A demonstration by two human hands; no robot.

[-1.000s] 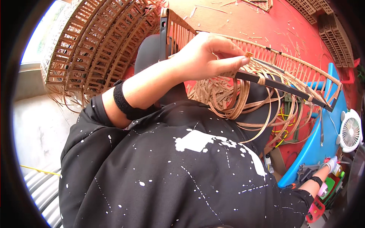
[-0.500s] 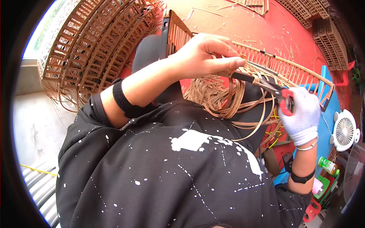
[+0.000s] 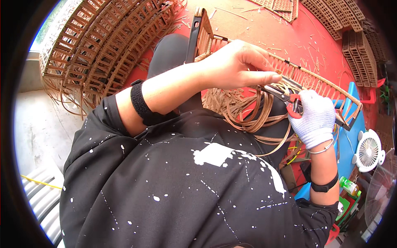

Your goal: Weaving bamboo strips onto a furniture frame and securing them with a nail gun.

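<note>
Knitted cloth glove, metal-bladed cutters, smooth cane-like strands, plastic fan

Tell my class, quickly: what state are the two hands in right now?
Left hand: bent at the frame; whether it grips anything cannot be told.
Right hand: gloved, closed around the shears.

Red-handled cutters, white-splashed black shirt

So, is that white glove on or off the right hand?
On: the white knit glove covers the right hand down to the wrist, where bare skin begins, and that hand grips red-handled shears.
</note>
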